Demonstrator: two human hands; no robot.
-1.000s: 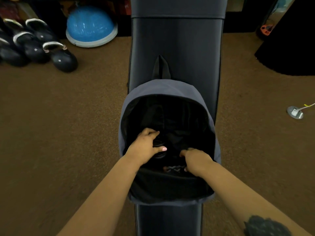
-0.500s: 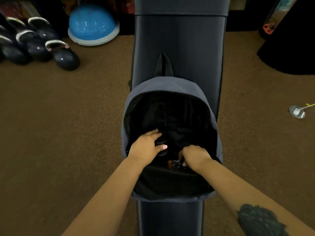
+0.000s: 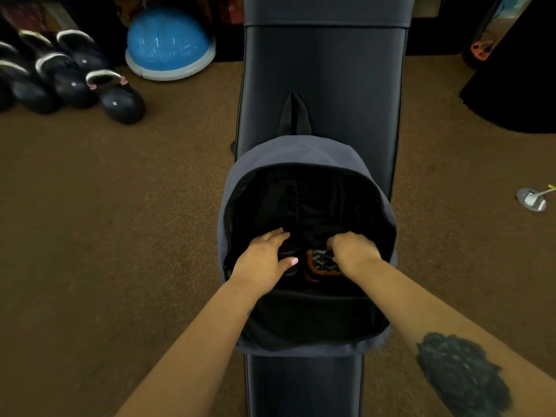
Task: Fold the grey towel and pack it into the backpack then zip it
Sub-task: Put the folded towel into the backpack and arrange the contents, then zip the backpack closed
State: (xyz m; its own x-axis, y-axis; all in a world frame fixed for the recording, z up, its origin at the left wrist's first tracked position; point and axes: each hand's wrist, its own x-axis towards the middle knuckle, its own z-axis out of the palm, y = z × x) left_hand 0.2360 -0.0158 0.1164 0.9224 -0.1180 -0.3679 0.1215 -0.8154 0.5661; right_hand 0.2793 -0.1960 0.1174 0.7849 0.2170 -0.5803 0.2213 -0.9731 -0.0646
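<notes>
Brown carpet floor, black padded table [image 3: 325,85] down middle. Backpack [image 3: 301,155] laid at near end, mouth gaping for packing. Left hand [image 3: 264,260] spread inside, open; right hand [image 3: 353,251] closed on patterned pouch [image 3: 322,260]. Grey towel unseen.

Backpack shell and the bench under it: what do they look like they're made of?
The backpack shell looks like matte grey woven fabric, probably nylon or canvas: it sags and creases softly with no shine. The bench looks like smooth black vinyl or leather upholstery over padding: faint sheen, taut surface, piped edge seams.
</notes>
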